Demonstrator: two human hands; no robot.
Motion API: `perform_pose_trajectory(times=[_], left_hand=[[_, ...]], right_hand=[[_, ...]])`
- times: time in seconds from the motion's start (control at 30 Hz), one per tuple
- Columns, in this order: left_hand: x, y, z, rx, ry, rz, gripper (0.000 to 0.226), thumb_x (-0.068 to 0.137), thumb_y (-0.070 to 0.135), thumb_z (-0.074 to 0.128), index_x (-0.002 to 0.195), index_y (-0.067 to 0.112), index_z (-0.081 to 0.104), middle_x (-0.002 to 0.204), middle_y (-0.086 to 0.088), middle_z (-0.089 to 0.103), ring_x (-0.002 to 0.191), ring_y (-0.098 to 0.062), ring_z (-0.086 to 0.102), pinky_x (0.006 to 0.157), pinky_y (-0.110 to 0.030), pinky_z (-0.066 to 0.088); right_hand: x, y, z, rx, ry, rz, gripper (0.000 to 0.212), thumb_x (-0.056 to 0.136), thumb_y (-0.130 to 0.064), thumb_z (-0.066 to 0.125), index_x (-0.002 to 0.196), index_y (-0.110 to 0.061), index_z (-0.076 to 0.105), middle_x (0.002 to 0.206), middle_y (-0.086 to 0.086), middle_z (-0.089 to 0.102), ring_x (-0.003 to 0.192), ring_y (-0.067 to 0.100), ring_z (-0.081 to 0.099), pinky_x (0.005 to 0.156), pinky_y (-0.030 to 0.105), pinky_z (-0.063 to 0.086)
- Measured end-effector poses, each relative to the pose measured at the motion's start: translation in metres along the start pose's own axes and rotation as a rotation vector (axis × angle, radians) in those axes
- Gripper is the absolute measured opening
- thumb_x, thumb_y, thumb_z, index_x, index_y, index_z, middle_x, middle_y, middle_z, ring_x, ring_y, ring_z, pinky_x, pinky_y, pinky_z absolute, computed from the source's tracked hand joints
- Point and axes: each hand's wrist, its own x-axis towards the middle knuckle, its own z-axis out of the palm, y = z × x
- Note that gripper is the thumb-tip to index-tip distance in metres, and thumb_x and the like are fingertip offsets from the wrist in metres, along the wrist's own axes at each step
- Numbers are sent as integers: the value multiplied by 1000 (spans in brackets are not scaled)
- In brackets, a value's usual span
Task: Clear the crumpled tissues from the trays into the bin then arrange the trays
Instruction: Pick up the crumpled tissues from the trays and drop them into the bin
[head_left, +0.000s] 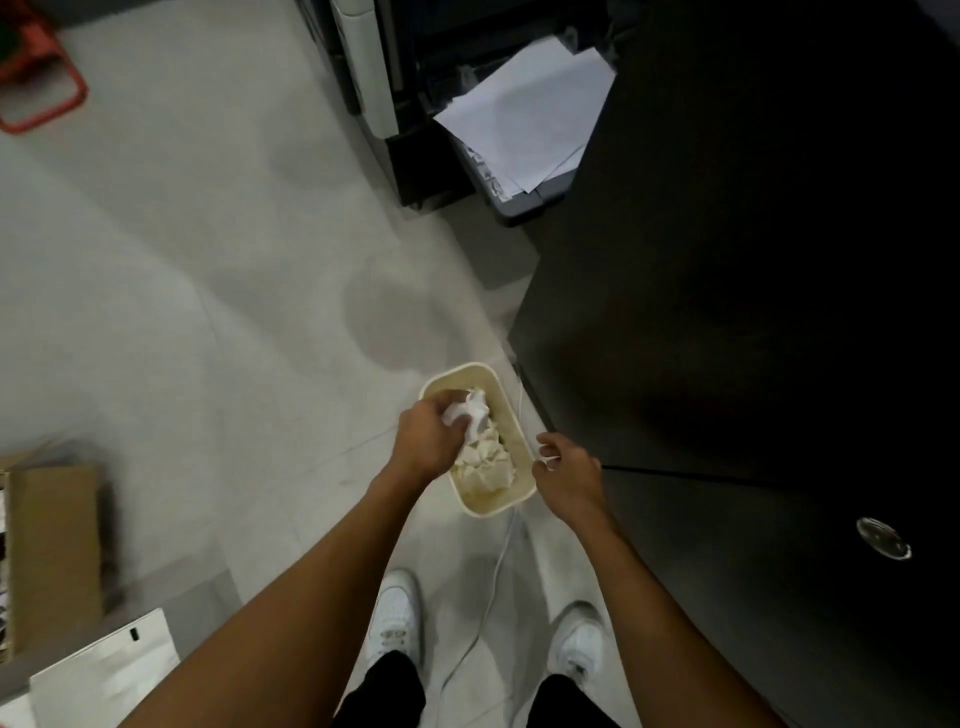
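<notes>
Down by the white shoes (393, 613), a white cable (488, 597) runs to the cream bin (485, 513). The left hand (431, 441) grips a crumpled tissue (470, 415) over the heaped tissues (485, 470) inside. The right hand (566, 467) hovers beside the bin's right rim, fingers loosely curled; whether it pinches anything is unclear. Farther off, paper sheets (524, 114) lie on a printer (524, 208)
</notes>
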Motion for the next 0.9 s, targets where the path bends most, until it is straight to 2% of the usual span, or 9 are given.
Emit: perform_pose_trajectory(times=[0.07, 0.13, 0.27, 0.4, 0.53, 0.63, 0.7, 0.8, 0.9], left_hand=[[5, -7, 12, 178, -204, -44, 53, 98, 30, 62, 149, 24, 50, 139, -10, 62, 126, -32, 59, 98, -27, 44], [4, -11, 22, 285, -264, -96, 60, 97, 31, 60, 154, 22, 42, 145, -14, 56, 132, -35, 53, 106, -35, 42], [-10, -9, 19, 214, -146, -94, 46, 97, 25, 59, 142, 18, 55, 136, -10, 63, 125, -29, 59, 101, -31, 44], [-30, 8, -1, 162, -121, -69, 32, 97, 20, 57, 127, 17, 67, 123, -4, 71, 117, -24, 64, 95, -24, 42], [-58, 39, -26, 103, -85, -37, 30, 96, 18, 54, 120, 21, 71, 117, -1, 74, 107, -22, 68, 88, -20, 43], [-83, 70, -48, 57, -71, 3, 27, 98, 18, 56, 121, 19, 71, 119, -1, 73, 103, -19, 69, 85, -18, 42], [-101, 92, -63, 21, -50, 36, 27, 99, 18, 58, 122, 17, 71, 119, -2, 73, 103, -17, 68, 85, -19, 42], [-126, 126, -87, -24, -20, 102, 23, 98, 17, 60, 118, 18, 72, 113, 0, 73, 94, -11, 65, 84, -20, 46], [-147, 160, -110, -90, -15, 158, 20, 99, 18, 61, 115, 20, 72, 106, 0, 72, 98, -17, 68, 84, -25, 51]], right_hand=[[-1, 0, -3, 22, 9, -10, 42, 93, -10, 64, 133, -22, 62, 121, -1, 66, 109, 16, 63, 89, 21, 43], [-3, 0, -8, 28, 19, -17, 42, 94, -9, 64, 134, -21, 61, 122, -1, 65, 108, 14, 61, 88, 20, 42], [-14, -4, -18, 56, 38, -44, 42, 94, -8, 63, 134, -20, 61, 124, 1, 66, 110, 17, 63, 88, 21, 44], [-36, -20, -31, 83, 41, -71, 42, 93, -8, 64, 133, -19, 62, 124, 2, 67, 108, 17, 66, 86, 20, 44], [-69, -44, -51, 127, 37, -75, 41, 94, -9, 63, 133, -20, 62, 124, 0, 66, 111, 17, 65, 85, 21, 48], [-100, -68, -74, 159, 68, -102, 39, 94, -8, 62, 132, -20, 63, 121, 0, 67, 111, 17, 65, 80, 14, 48], [-122, -86, -90, 170, 95, -127, 38, 94, -9, 62, 131, -20, 63, 119, -1, 67, 111, 16, 64, 85, 15, 48], [-154, -114, -118, 207, 146, -149, 37, 94, -11, 62, 127, -26, 65, 112, -10, 67, 113, 15, 62, 100, 28, 51], [-189, -142, -145, 245, 207, -201, 37, 93, -10, 62, 127, -21, 66, 109, -8, 69, 109, 13, 64, 103, 33, 52]])
